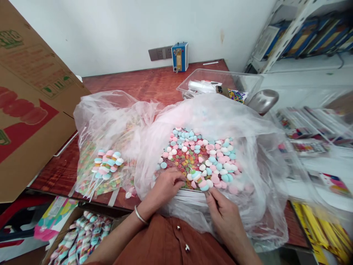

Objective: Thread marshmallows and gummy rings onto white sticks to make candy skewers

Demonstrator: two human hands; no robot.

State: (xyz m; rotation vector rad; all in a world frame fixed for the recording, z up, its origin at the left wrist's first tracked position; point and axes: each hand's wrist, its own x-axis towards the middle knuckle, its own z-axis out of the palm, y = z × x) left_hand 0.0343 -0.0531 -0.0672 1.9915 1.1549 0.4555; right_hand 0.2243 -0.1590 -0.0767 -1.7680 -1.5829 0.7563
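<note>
A large clear plastic bag (248, 147) lies open on the wooden table (143, 82), full of pastel candy lollipops (209, 158) with white sticks. My left hand (167, 184) reaches into the bag's mouth, fingers curled among the sticks and candies. My right hand (220, 211) pinches a lollipop (202, 182) at the near edge of the pile. A smaller bundle of lollipops (106, 167) lies on the table to the left, under loose plastic.
A big cardboard box (30, 110) leans at the left. A clear plastic tub (220, 84) and a blue device (179, 56) stand at the back. A box of wrapped lollipops (79, 235) sits below the table edge. Shelves and packaged goods (309, 125) fill the right.
</note>
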